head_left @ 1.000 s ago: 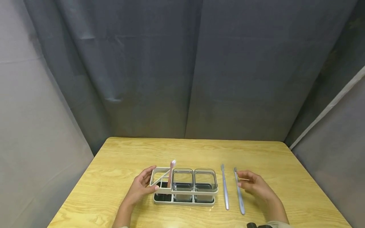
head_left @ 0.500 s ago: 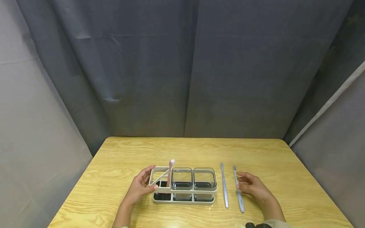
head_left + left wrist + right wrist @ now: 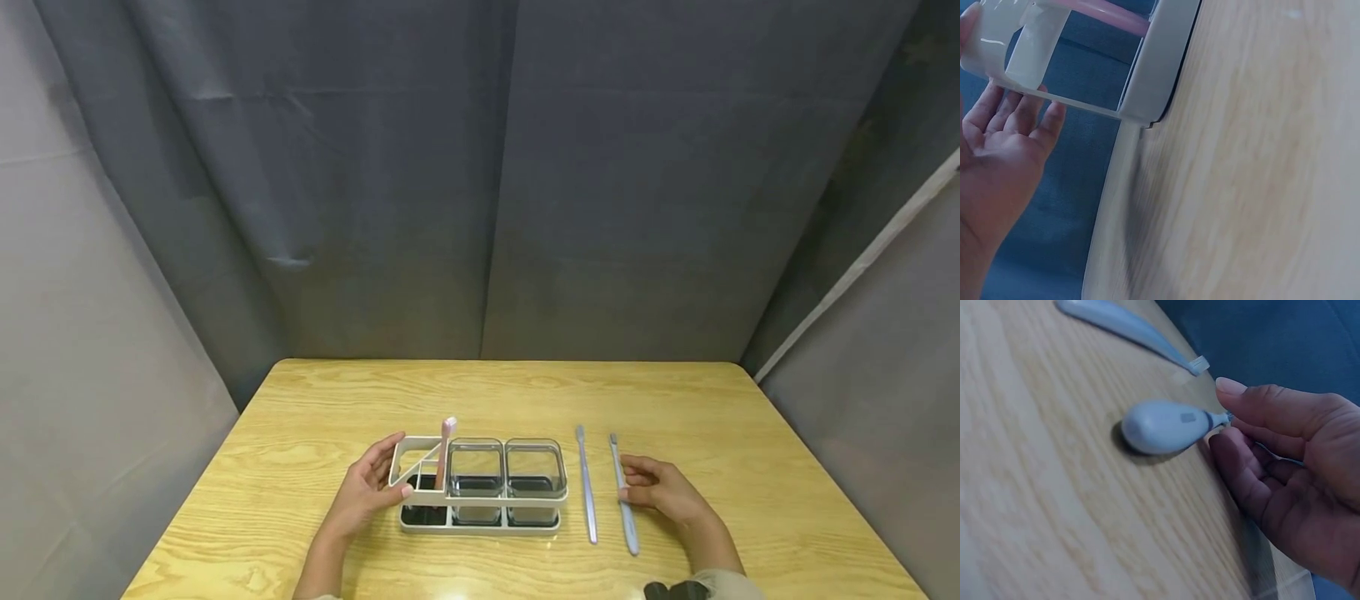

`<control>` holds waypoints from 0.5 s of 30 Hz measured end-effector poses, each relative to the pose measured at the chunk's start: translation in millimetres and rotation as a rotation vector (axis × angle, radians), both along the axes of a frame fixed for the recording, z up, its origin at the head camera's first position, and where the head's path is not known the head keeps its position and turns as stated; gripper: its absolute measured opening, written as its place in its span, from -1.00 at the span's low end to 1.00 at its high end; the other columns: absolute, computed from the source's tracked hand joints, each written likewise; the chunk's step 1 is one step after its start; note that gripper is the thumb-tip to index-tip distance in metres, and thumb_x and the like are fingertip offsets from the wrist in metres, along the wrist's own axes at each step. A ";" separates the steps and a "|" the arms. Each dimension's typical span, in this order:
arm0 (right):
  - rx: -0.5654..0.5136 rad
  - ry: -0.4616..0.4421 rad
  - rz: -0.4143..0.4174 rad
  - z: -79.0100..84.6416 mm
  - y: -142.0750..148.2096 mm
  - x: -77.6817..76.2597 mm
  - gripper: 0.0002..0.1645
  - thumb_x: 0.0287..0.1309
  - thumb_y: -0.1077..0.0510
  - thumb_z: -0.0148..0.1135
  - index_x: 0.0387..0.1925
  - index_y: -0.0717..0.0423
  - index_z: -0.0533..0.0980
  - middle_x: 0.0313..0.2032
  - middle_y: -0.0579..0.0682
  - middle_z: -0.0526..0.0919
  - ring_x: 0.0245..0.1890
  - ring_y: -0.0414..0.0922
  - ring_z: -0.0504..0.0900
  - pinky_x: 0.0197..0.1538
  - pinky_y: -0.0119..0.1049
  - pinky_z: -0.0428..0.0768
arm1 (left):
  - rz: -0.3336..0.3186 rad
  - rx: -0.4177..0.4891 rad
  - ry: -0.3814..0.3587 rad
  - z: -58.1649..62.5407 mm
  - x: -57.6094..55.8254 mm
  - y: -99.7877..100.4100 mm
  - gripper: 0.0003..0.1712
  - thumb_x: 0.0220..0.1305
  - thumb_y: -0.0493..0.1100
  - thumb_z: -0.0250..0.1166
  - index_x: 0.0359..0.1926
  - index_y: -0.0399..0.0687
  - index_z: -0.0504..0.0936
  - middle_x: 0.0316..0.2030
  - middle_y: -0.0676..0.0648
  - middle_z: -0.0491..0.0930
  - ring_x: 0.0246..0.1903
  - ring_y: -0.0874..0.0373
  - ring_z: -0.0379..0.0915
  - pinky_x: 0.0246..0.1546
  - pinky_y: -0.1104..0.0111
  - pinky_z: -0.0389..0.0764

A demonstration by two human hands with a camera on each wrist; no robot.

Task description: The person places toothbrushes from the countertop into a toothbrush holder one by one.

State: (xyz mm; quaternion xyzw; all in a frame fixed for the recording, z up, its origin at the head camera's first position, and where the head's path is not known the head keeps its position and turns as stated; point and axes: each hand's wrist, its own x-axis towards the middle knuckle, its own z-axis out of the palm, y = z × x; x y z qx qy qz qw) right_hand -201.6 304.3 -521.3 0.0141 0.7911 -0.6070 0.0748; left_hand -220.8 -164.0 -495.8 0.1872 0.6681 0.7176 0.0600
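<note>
My left hand (image 3: 362, 496) grips the left end of a pale toothbrush holder (image 3: 506, 502), thumb on its front and fingers behind. In the left wrist view, my fingertips touch the holder's upper frame (image 3: 1079, 104). A pink toothbrush (image 3: 442, 462) stands in one of the divided slots, bristles up. Two clear square cups (image 3: 477, 510) fill the holder's other places. To the right, my right hand (image 3: 663, 492) pinches a blue-grey toothbrush (image 3: 630, 533) near its neck; its rounded handle end (image 3: 1160, 428) faces the right wrist camera. A second blue-grey toothbrush (image 3: 589, 504) lies alongside.
Everything is on a wood-grain table (image 3: 360, 400) whose far edge meets dark grey curtains (image 3: 375, 208). Lighter cloth hangs at the left and right sides. The second toothbrush lies between the holder and my right hand.
My right thumb and fingers have come together around the toothbrush's neck. The left hand keeps its grip on the holder. The head view has shifted slightly.
</note>
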 end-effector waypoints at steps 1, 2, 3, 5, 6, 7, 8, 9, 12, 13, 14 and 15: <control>0.011 0.001 0.002 -0.3 0.0 -0.8 -0.16 -0.08 0.32 0.40 0.21 0.50 0.22 -0.05 0.25 0.43 -0.09 0.06 0.41 -0.17 -0.33 0.58 | -0.001 -0.003 0.000 0.1 -0.3 -0.5 -0.12 -0.04 -0.42 0.38 0.33 -0.19 0.21 0.30 -0.24 0.19 0.27 -0.14 0.09 0.22 0.23 0.13; 0.026 0.003 -0.001 -0.5 -0.3 -1.8 -0.17 -0.09 0.31 0.40 0.21 0.49 0.24 -0.06 0.24 0.44 -0.10 0.05 0.42 -0.18 -0.34 0.57 | -0.001 -0.008 0.001 0.1 -0.7 -1.1 -0.12 -0.04 -0.42 0.38 0.33 -0.18 0.21 0.30 -0.24 0.19 0.27 -0.12 0.09 0.22 0.25 0.13; 0.042 0.006 -0.003 -0.9 -0.6 -2.9 -0.18 -0.09 0.31 0.41 0.20 0.49 0.25 -0.07 0.23 0.45 -0.11 0.04 0.42 -0.19 -0.34 0.57 | -0.001 -0.012 0.002 0.1 -1.0 -1.7 -0.12 -0.04 -0.42 0.38 0.33 -0.18 0.21 0.30 -0.24 0.18 0.27 -0.12 0.09 0.22 0.26 0.14; 0.074 0.013 -0.011 -1.9 -1.7 -5.5 -0.19 -0.10 0.29 0.42 0.18 0.47 0.28 -0.09 0.20 0.46 -0.13 0.02 0.43 -0.21 -0.35 0.57 | 0.001 -0.017 0.002 -0.2 -1.7 -2.7 -0.12 -0.04 -0.42 0.38 0.33 -0.17 0.22 0.31 -0.23 0.18 0.27 -0.11 0.09 0.21 0.29 0.14; 0.087 0.016 -0.015 -2.5 -2.3 -6.6 -0.20 -0.11 0.29 0.42 0.17 0.47 0.30 -0.11 0.19 0.47 -0.15 0.01 0.43 -0.22 -0.36 0.57 | 0.002 -0.018 0.002 -0.4 -1.9 -3.1 -0.12 -0.04 -0.42 0.38 0.33 -0.17 0.22 0.30 -0.23 0.19 0.27 -0.11 0.09 0.21 0.30 0.15; 0.096 0.018 -0.018 -3.1 -2.8 -7.8 -0.22 -0.12 0.30 0.42 0.16 0.48 0.30 -0.12 0.19 0.47 -0.16 0.01 0.43 -0.22 -0.36 0.56 | 0.002 -0.019 0.001 -0.6 -1.9 -3.4 -0.12 -0.04 -0.42 0.38 0.33 -0.17 0.22 0.30 -0.23 0.19 0.27 -0.12 0.09 0.20 0.31 0.16; 0.102 0.017 -0.028 -3.5 -3.4 -8.7 -0.23 -0.13 0.31 0.42 0.15 0.48 0.32 -0.14 0.18 0.47 -0.17 0.00 0.43 -0.23 -0.36 0.56 | 0.003 -0.019 0.002 -0.7 -2.0 -3.5 -0.12 -0.05 -0.42 0.38 0.33 -0.17 0.22 0.30 -0.24 0.19 0.27 -0.12 0.10 0.20 0.32 0.17; 0.110 0.016 -0.035 -4.2 -3.7 -9.4 -0.24 -0.15 0.33 0.43 0.13 0.47 0.34 -0.15 0.17 0.47 -0.18 -0.01 0.43 -0.25 -0.37 0.56 | 0.003 -0.018 0.001 -0.9 -1.9 -3.4 -0.11 -0.05 -0.42 0.38 0.33 -0.18 0.21 0.30 -0.24 0.18 0.27 -0.12 0.10 0.20 0.33 0.18; 0.123 0.018 -0.036 -4.4 -4.4 -9.8 -0.27 -0.17 0.37 0.41 0.10 0.49 0.36 -0.17 0.18 0.44 -0.20 -0.01 0.41 -0.27 -0.35 0.56 | 0.002 -0.013 -0.004 -0.9 -1.4 -2.4 -0.10 -0.06 -0.42 0.39 0.33 -0.19 0.20 0.31 -0.24 0.18 0.27 -0.12 0.10 0.19 0.34 0.19; 0.130 0.020 -0.036 -4.0 -4.7 -9.7 -0.27 -0.18 0.37 0.41 0.09 0.50 0.36 -0.17 0.19 0.44 -0.21 -0.01 0.41 -0.28 -0.35 0.56 | 0.002 -0.012 -0.006 -0.9 -1.3 -1.9 -0.09 -0.07 -0.42 0.39 0.33 -0.20 0.20 0.31 -0.24 0.17 0.27 -0.12 0.10 0.19 0.33 0.19; 0.137 0.022 -0.041 -3.3 -5.1 -9.5 -0.28 -0.20 0.38 0.41 0.08 0.49 0.38 -0.18 0.19 0.44 -0.22 -0.01 0.42 -0.29 -0.34 0.56 | 0.004 -0.010 -0.007 -0.8 -1.3 -1.3 -0.09 -0.07 -0.42 0.39 0.33 -0.20 0.20 0.31 -0.24 0.17 0.27 -0.12 0.10 0.19 0.33 0.19; 0.143 0.026 -0.035 -2.6 -5.2 -9.4 -0.29 -0.20 0.39 0.40 0.08 0.50 0.38 -0.18 0.19 0.43 -0.22 0.00 0.42 -0.30 -0.34 0.57 | 0.005 -0.008 -0.010 -0.6 -1.3 -0.8 -0.09 -0.07 -0.41 0.40 0.33 -0.20 0.20 0.31 -0.24 0.17 0.27 -0.12 0.10 0.19 0.32 0.19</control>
